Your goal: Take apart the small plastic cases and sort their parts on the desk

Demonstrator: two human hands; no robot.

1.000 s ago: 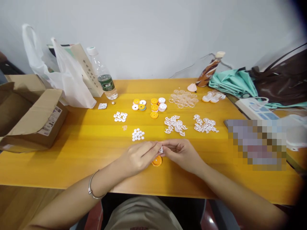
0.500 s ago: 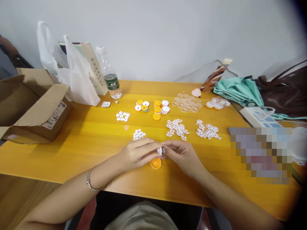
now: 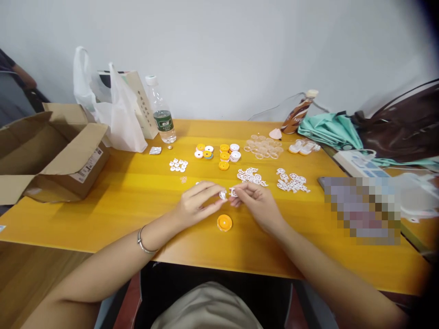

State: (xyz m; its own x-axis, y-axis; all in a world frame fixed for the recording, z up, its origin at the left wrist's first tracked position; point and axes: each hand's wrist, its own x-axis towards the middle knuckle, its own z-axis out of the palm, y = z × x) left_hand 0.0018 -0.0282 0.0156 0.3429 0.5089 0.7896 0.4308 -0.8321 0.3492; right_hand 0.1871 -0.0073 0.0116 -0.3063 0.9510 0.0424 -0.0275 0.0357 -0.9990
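Observation:
My left hand [image 3: 199, 203] pinches a small white plastic part [image 3: 222, 195] between thumb and fingers. Across a narrow gap, my right hand [image 3: 255, 198] grips another small white plastic piece [image 3: 233, 192] at its edge. Just below the hands an orange round dish-like part [image 3: 224, 222] with a pale centre lies on the table. Beyond my right hand are flat white openwork pieces in two piles, one nearer [image 3: 252, 176] and one farther right [image 3: 293, 181]. Some small white parts behind my left hand are mostly hidden by it.
Orange and white discs [image 3: 224, 156], clear rings [image 3: 264, 147] and small white pegged parts [image 3: 179, 165] lie farther back. A cardboard box [image 3: 75, 169], plastic bag [image 3: 126, 123] and water bottle [image 3: 163, 121] stand left. At right are a brown bottle [image 3: 297, 114], green folded cloth [image 3: 331, 130] and a power strip [image 3: 360, 167].
Both hands have moved up and away from the orange part, which now shows whole. The two white pieces, close together before, are now visibly apart. The camera view has shifted slightly.

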